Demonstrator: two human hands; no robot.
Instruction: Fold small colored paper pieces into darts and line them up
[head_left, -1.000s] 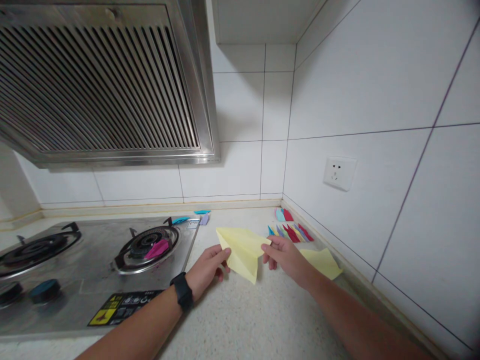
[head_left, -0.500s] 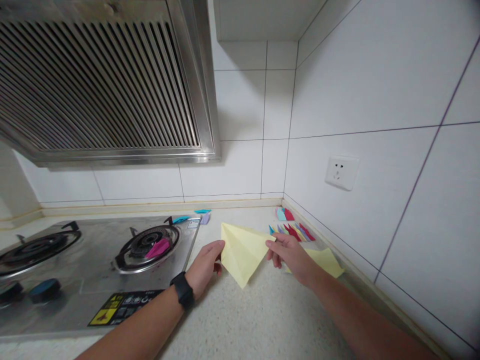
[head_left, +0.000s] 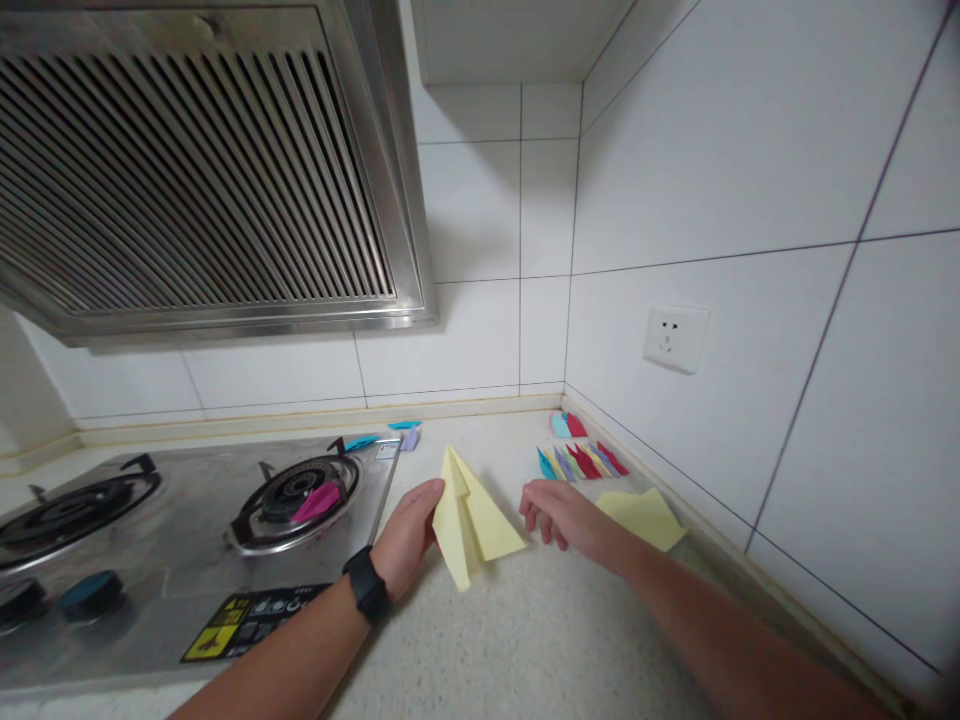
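A sheet of pale yellow paper, creased and folded to a point at its far end, is held above the countertop. My left hand pinches its left edge between thumb and fingers; a black watch is on that wrist. To the right of the paper, my right hand hovers apart from it, fingers loosely bent and nothing in them. Under and beyond the right forearm lies more yellow paper, partly hidden by the arm.
A row of small folded paper pieces lies by the right wall, with more pieces in the corner. Left stands a gas stove with a pink folded paper on its burner. A range hood hangs above; a socket is on the wall.
My right hand has let go of the yellow paper's right corner. The paper has turned and now shows folded flaps, its point facing away. My left hand still grips it.
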